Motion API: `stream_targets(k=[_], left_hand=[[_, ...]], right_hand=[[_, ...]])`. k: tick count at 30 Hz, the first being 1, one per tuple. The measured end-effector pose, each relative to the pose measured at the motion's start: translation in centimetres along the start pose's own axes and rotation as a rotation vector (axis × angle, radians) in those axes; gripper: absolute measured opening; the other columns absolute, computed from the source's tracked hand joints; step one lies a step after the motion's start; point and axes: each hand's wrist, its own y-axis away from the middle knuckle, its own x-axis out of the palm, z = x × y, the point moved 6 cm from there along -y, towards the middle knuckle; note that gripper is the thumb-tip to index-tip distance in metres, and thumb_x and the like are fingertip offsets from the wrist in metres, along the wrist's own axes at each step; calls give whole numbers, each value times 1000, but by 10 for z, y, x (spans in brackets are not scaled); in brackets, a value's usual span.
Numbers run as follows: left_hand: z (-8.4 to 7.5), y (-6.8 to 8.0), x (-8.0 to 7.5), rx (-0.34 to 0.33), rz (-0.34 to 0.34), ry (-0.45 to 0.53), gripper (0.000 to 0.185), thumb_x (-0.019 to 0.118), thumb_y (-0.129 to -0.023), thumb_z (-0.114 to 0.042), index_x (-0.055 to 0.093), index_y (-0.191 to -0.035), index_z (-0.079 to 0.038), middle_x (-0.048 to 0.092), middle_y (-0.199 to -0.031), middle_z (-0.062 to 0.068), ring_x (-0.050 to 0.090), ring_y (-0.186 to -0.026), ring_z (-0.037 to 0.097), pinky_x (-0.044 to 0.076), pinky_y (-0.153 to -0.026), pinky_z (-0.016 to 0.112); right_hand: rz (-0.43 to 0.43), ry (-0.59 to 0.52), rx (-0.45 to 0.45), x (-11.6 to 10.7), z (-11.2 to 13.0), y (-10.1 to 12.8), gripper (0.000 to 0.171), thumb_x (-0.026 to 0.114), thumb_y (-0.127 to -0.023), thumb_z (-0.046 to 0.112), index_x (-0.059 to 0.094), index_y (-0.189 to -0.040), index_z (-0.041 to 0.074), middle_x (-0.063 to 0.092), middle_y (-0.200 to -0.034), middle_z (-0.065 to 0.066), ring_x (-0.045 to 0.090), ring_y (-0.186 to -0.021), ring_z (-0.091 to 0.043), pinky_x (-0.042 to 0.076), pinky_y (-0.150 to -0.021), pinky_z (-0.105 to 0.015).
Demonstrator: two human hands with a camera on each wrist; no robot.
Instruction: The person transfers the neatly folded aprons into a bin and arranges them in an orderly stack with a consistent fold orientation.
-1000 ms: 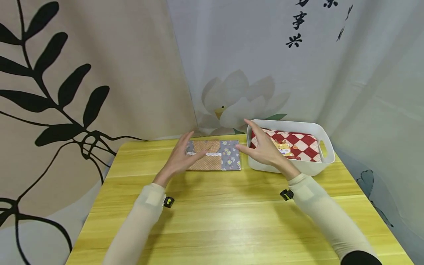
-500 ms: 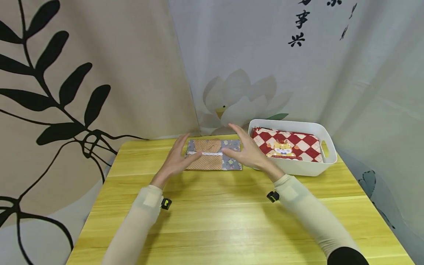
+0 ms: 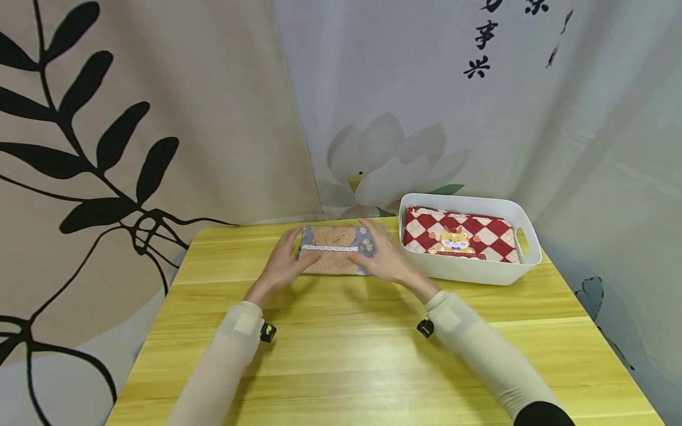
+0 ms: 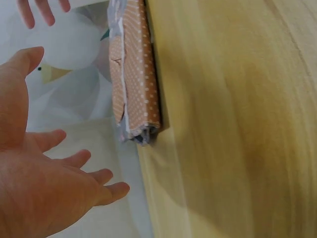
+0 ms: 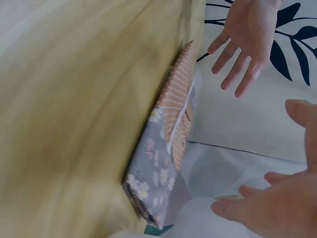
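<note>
Here — folded cloth [image 3: 334, 251] between both hands | left hand [image 3: 281, 265] spread | right hand [image 3: 385, 259] spread | white basket [image 3: 524, 267] just right of right hand

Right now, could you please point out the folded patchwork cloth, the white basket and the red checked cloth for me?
folded patchwork cloth [image 3: 334, 259], head view, on its orange dotted front panel.
white basket [image 3: 469, 271], head view, on its near outer wall.
red checked cloth [image 3: 479, 229], head view, on its top face inside the basket.
</note>
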Motion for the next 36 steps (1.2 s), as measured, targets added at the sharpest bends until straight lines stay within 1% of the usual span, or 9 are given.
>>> stream_targets(k=[4,8,11,15,21,27,30,33,36], left_hand=[[7,0,4,-34,8,12,108,69,-100,-77,17,-183,-31,11,-193,11,18,-176,48,24,-134,82],[13,-1,8,-62,15,27,105,69,-101,-74,16,-183,-33,9,-193,12,16,-176,49,22,-134,83],[16,-1,10,-73,23,37,104,69,-103,-71,15,-183,-33,9,-193,12,15,-176,50,22,-134,83],[17,-3,13,-74,34,53,104,70,-105,-67,15,-183,-27,11,-192,14,16,-176,50,24,-134,83],[18,-8,18,-71,43,60,105,70,-106,-65,15,-183,-20,13,-191,17,17,-175,50,23,-136,80],[20,-12,23,-72,57,80,102,69,-108,-59,14,-184,-18,14,-191,19,18,-175,49,23,-139,76],[20,-14,25,-77,63,84,102,69,-108,-59,15,-183,-18,14,-190,19,19,-175,50,24,-138,76],[20,-16,26,-81,65,73,103,69,-107,-62,15,-183,-18,15,-190,19,19,-175,49,24,-138,76],[19,-17,27,-84,66,64,103,70,-107,-61,17,-183,-17,15,-190,19,20,-175,49,25,-138,75]], right_hand=[[-2,-18,27,8,-8,0,95,77,-104,51,31,-179,14,33,-185,-18,30,-173,-46,30,-139,-72],[-8,-29,52,16,-17,-1,96,77,-103,53,33,-178,12,36,-183,-21,34,-171,-47,31,-138,-72],[-19,-32,84,20,-24,-3,93,77,-104,50,34,-177,10,38,-182,-22,38,-169,-47,32,-137,-73],[-38,-43,129,25,-31,-3,91,76,-105,49,35,-176,9,39,-182,-23,38,-168,-49,32,-137,-73],[-45,-57,159,29,-39,-5,91,75,-106,48,34,-177,9,40,-181,-23,41,-167,-50,34,-137,-72],[-52,-53,183,32,-45,-10,88,76,-105,44,37,-175,8,43,-179,-22,43,-165,-49,36,-137,-69],[-55,-55,193,32,-47,-13,88,77,-105,43,38,-174,7,44,-178,-22,43,-165,-48,36,-137,-67],[-60,-52,197,31,-49,-16,86,77,-105,42,39,-174,6,43,-178,-23,41,-166,-48,34,-138,-67],[-79,-35,190,29,-50,-18,83,76,-105,39,43,-171,4,38,-180,-27,37,-167,-51,32,-139,-68]])
